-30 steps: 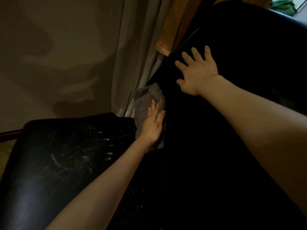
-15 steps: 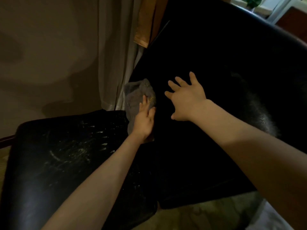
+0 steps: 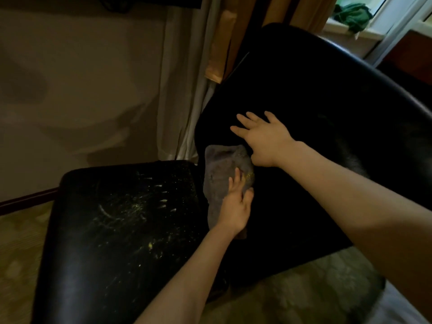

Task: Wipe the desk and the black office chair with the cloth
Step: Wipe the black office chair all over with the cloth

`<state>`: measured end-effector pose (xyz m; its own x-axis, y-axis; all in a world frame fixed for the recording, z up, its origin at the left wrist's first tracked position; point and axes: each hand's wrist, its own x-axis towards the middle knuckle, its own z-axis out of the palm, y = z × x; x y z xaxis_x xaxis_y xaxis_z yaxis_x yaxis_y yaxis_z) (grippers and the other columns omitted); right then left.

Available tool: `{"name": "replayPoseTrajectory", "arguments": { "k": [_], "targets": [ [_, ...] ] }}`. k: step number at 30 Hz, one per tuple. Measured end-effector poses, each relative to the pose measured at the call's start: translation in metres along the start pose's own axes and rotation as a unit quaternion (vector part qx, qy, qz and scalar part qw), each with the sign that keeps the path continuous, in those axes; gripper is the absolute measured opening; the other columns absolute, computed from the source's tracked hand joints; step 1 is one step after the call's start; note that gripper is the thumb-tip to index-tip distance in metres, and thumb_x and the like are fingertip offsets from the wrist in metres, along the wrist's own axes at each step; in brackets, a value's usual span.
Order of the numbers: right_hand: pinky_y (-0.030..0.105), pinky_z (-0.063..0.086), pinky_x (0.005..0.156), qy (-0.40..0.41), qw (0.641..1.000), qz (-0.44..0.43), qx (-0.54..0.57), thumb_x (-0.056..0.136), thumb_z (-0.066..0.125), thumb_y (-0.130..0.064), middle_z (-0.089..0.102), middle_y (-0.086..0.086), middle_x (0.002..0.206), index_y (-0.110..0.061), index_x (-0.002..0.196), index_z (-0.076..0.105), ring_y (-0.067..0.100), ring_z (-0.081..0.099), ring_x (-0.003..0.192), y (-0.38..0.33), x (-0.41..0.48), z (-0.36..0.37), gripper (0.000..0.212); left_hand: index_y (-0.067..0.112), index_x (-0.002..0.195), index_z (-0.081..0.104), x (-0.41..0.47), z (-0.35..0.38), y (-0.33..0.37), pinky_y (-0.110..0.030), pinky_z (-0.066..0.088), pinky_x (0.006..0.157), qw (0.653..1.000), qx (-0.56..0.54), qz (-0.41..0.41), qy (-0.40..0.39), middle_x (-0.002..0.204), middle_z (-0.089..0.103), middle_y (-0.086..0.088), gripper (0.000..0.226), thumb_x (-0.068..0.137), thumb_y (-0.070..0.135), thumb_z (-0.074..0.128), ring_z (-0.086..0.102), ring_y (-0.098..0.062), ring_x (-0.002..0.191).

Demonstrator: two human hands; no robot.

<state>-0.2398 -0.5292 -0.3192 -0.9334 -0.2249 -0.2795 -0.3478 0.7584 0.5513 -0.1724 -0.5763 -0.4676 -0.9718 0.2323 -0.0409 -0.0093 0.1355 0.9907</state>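
Note:
The black office chair fills the middle of the view; its seat (image 3: 112,230) at the lower left is speckled with yellowish dust and smear marks. The chair's backrest (image 3: 327,113) rises at the right. A grey cloth (image 3: 222,169) lies against the lower left part of the backrest, with yellow specks on it. My left hand (image 3: 236,206) presses flat on the cloth with straight fingers. My right hand (image 3: 264,139) rests flat on the backrest just above and right of the cloth, fingers spread. The desk is not in view.
A beige wall (image 3: 81,90) and pale curtain (image 3: 182,90) stand behind the chair. An orange-brown drape (image 3: 222,43) hangs at the top centre. A green cloth (image 3: 353,15) lies on the window sill at the top right. Patterned carpet (image 3: 304,295) covers the floor.
My right hand has slid down the backrest toward the cloth. My left hand still presses the cloth on the backrest's lower edge. The view has shifted, showing more floor and window.

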Motion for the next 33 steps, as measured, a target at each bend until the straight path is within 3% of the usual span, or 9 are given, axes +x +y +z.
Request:
{"name": "replayPoseTrajectory", "arguments": {
  "k": [3, 6, 9, 11, 16, 22, 26, 30, 33],
  "targets": [
    [0.049, -0.005, 0.115, -0.030, 0.999, -0.006, -0.033, 0.089, 0.058, -0.037, -0.009, 0.005, 0.159, -0.029, 0.151, 0.008, 0.021, -0.008, 0.146, 0.007, -0.041, 0.001, 0.080, 0.016, 0.149, 0.009, 0.004, -0.001, 0.004, -0.014, 0.002, 0.108, 1.000, 0.023, -0.006, 0.013, 0.158, -0.003, 0.002, 0.051, 0.103, 0.016, 0.030, -0.005, -0.019, 0.145],
    [0.050, -0.008, 0.115, -0.042, 0.999, -0.009, -0.001, 0.091, 0.052, -0.048, -0.012, 0.005, 0.159, -0.027, 0.152, 0.007, 0.020, -0.010, 0.146, 0.021, -0.090, 0.023, 0.078, 0.017, 0.150, 0.008, -0.001, 0.002, 0.011, -0.021, 0.010, 0.112, 0.998, 0.058, -0.016, 0.026, 0.158, -0.001, 0.000, 0.052, 0.103, 0.017, 0.030, -0.002, -0.020, 0.146],
    [0.049, -0.014, 0.113, -0.034, 0.999, -0.023, -0.003, 0.082, 0.053, -0.065, -0.015, 0.005, 0.158, -0.027, 0.151, 0.003, 0.019, -0.014, 0.145, 0.026, -0.123, 0.036, 0.093, 0.016, 0.150, 0.010, -0.009, 0.006, 0.015, -0.031, 0.019, 0.115, 0.996, 0.068, -0.031, 0.039, 0.158, 0.006, -0.004, 0.052, 0.103, 0.019, 0.030, 0.003, -0.022, 0.146],
    [0.050, -0.018, 0.111, -0.050, 0.996, -0.060, -0.049, 0.074, 0.059, -0.068, -0.017, 0.007, 0.157, -0.026, 0.151, -0.003, 0.022, -0.018, 0.144, 0.029, -0.133, 0.039, 0.107, 0.014, 0.150, 0.013, -0.013, 0.008, 0.015, -0.029, 0.019, 0.114, 0.996, 0.067, -0.039, 0.044, 0.158, 0.007, -0.005, 0.050, 0.103, 0.019, 0.030, 0.004, -0.023, 0.146],
    [0.046, -0.014, 0.113, 0.009, 0.997, -0.066, -0.033, 0.069, 0.071, -0.058, -0.015, 0.007, 0.158, -0.025, 0.150, -0.009, 0.022, -0.013, 0.146, 0.040, -0.139, 0.042, 0.118, 0.013, 0.149, 0.014, -0.039, 0.024, 0.013, -0.029, 0.018, 0.114, 0.997, 0.055, -0.036, 0.048, 0.157, 0.017, -0.006, 0.050, 0.103, 0.021, 0.028, 0.006, -0.021, 0.146],
    [0.050, -0.020, 0.108, 0.102, 0.991, -0.060, -0.064, 0.070, 0.073, -0.054, -0.027, 0.012, 0.154, -0.025, 0.148, -0.018, 0.027, -0.028, 0.140, 0.029, -0.156, 0.048, 0.123, 0.018, 0.149, 0.014, -0.081, 0.038, 0.021, -0.035, 0.013, 0.119, 0.999, -0.007, -0.017, 0.045, 0.157, 0.012, 0.000, 0.049, 0.102, 0.019, 0.029, 0.003, -0.018, 0.146],
    [0.049, -0.024, 0.107, 0.132, 0.990, -0.022, -0.030, 0.068, 0.076, -0.050, -0.025, 0.013, 0.154, -0.026, 0.148, -0.016, 0.024, -0.034, 0.132, 0.026, -0.164, 0.052, 0.125, 0.019, 0.149, 0.016, -0.103, 0.050, 0.031, -0.018, 0.005, 0.113, 0.999, -0.007, 0.012, 0.043, 0.157, 0.008, 0.007, 0.048, 0.103, 0.019, 0.029, -0.001, -0.011, 0.145],
    [0.048, -0.018, 0.110, 0.167, 0.985, -0.001, 0.034, 0.064, 0.083, -0.037, -0.016, 0.015, 0.156, -0.026, 0.148, -0.009, 0.025, -0.026, 0.136, 0.023, -0.167, 0.060, 0.125, 0.021, 0.148, 0.017, -0.117, 0.054, 0.039, -0.015, 0.008, 0.109, 0.999, -0.020, 0.024, 0.019, 0.155, 0.012, 0.008, 0.048, 0.102, 0.019, 0.032, 0.000, -0.007, 0.143],
    [0.050, 0.000, 0.113, 0.223, 0.973, 0.016, 0.060, 0.056, 0.088, -0.022, 0.006, 0.020, 0.157, -0.022, 0.151, 0.009, 0.033, -0.002, 0.143, 0.028, -0.176, 0.067, 0.123, 0.017, 0.148, 0.021, -0.114, 0.048, 0.051, -0.021, 0.013, 0.114, 0.999, -0.043, 0.011, 0.021, 0.155, 0.018, 0.005, 0.047, 0.102, 0.021, 0.032, 0.009, -0.013, 0.145]
  ]
}}
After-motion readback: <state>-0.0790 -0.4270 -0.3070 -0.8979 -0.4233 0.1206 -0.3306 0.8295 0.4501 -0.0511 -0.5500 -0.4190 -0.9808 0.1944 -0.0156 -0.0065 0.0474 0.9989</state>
